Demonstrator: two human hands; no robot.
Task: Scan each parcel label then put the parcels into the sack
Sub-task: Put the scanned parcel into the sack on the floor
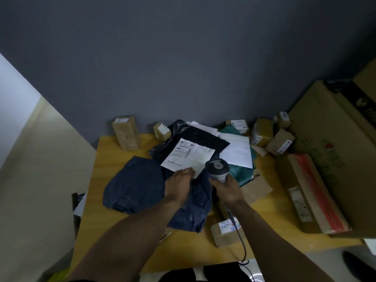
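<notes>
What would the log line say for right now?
step: scanning | left hand: touches white paper label on black plastic mailer | right hand: grips grey handheld scanner

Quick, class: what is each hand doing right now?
Left hand: open, fingers pressing on the white label.
Right hand: closed round the scanner.

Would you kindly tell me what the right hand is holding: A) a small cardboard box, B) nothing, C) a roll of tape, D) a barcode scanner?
D: the right hand grips the corded scanner by its handle, its head close to the white label that the left hand touches.
</notes>
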